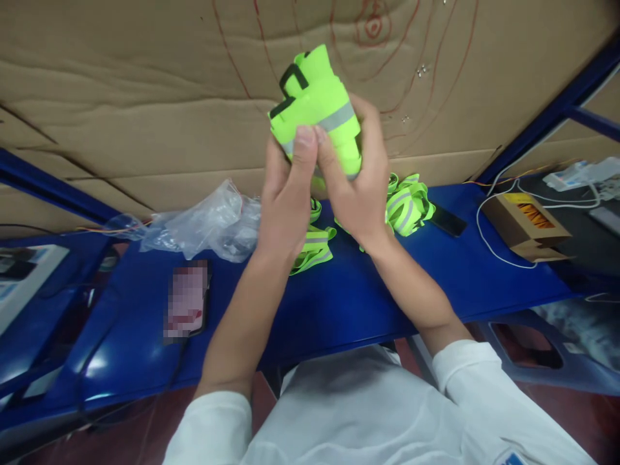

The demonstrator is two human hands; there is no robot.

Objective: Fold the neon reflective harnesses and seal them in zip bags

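Two bare hands grasp one bright green strap bundle (334,97) with grey stripes, raised at twelve o'clock from the middle of the view, in front of a brown cardboard sheet (145,71) marked with red lines. The left hand (287,200) grips it from its seven o'clock side, the right hand (362,177) from its four o'clock side. Both thumbs press on the near face, their tips side by side at its six o'clock; most of the other fingers are hidden behind, so I cannot tell how they lie. A black buckle (301,76) sticks out at the bundle's ten o'clock.

Below the hands stands a blue table (339,316). Near the middle of the view, partly covered by the left hand, lies a loose green strap pile (317,248); a second green pile (411,210) lies at three o'clock, beyond the right wrist. Just beside that second pile is a dark flat object (449,221), and farther out at three o'clock sits a small cardboard box (520,226) with a white cable (479,226) curving round it. A crumpled clear plastic bag (198,223) lies at nine o'clock. At eight o'clock rests a phone-like slab (186,300), its face blurred into squares, and at four o'clock shows a grey-blue plastic chair (566,374)
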